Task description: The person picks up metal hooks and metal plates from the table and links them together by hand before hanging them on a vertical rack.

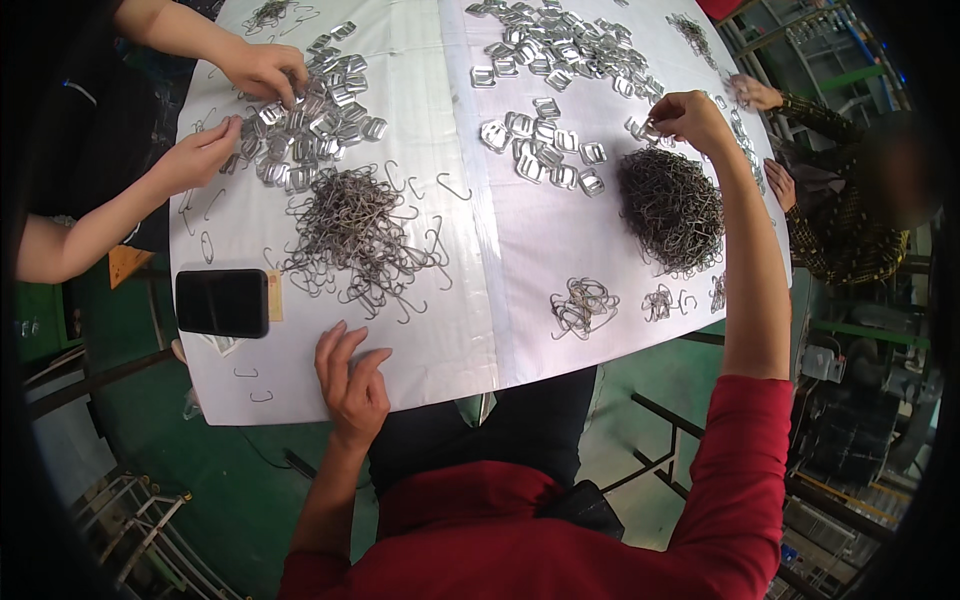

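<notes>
My left hand rests by the table's near edge, fingers curled loosely and apart, with nothing in them. Beyond it lies a loose heap of bent wire hooks. My right hand reaches far over the right side, thumb and fingers pinched on a small silver metal buckle. Just below that hand sits a dense dark mound of wire hooks. A small group of silver buckles lies to its left, and a larger spread of buckles is farther back.
On the white table, a black phone lies at the left. Small hook clusters sit near the front edge. A co-worker's hands are at a buckle pile on the left; another person's hands are at the right edge.
</notes>
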Motion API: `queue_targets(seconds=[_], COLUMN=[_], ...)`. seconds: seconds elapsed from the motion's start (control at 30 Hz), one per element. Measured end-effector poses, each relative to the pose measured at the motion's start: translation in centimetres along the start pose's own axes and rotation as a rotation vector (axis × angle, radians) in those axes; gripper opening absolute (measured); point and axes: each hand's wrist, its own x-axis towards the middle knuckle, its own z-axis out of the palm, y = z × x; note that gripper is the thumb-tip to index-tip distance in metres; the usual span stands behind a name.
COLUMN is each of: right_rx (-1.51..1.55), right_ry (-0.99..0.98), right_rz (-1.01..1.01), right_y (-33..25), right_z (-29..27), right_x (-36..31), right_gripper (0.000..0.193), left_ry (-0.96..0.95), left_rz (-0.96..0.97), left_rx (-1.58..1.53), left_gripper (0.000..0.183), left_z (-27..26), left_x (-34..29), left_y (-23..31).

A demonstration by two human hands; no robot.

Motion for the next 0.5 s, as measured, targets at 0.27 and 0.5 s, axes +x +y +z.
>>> queue_targets(seconds=[0.27, 0.5], right_rx=[0.108, -0.452], right_ry=[0.102, -0.067], right_rz=[0.099, 0.348], right_y=[-0.4, 5.5], right_z=[0.8, 3.5], right_x=[0.8, 5.0], right_gripper=[0.027, 0.056], left_ry=[-0.011, -0.009], left_rz=[-0.007, -0.017], left_rx=[0.006, 0.005], left_gripper=[0.030, 0.029], left_z=[-0.1, 0.1], left_x=[0.0, 0.2], left_y=[0.0, 0.2])
